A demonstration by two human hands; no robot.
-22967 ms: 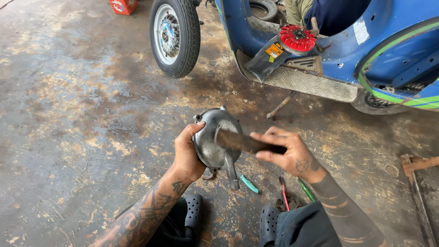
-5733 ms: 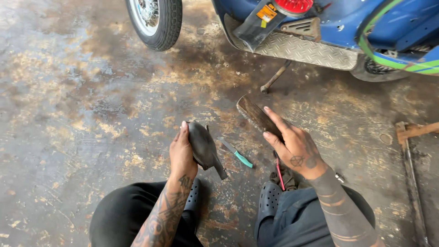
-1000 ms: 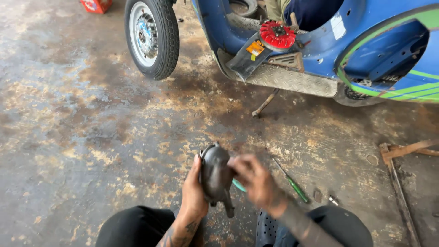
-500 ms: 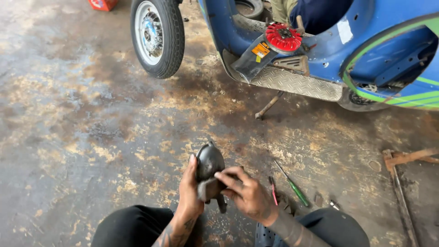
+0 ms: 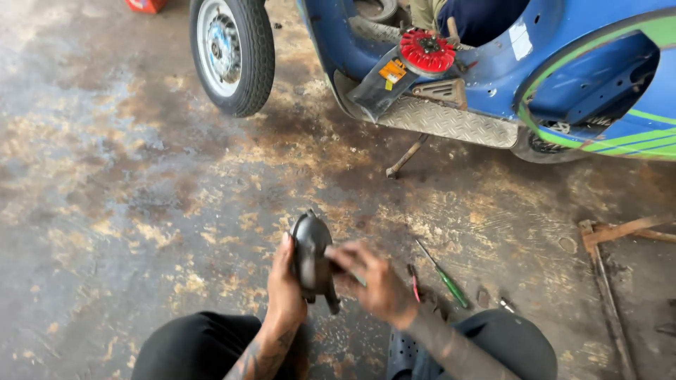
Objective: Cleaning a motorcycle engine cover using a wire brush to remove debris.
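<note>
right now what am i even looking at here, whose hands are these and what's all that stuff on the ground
The picture comes from a camera worn on a person's head, looking down at their own hands; their knees show at the bottom. The left hand grips a dark rounded metal cover. The right hand is blurred against that part, so what it holds is unclear. On the stained concrete floor beside them lie a green-handled screwdriver and a red-handled tool. Ahead stands a blue scooter with one wheel in view.
</note>
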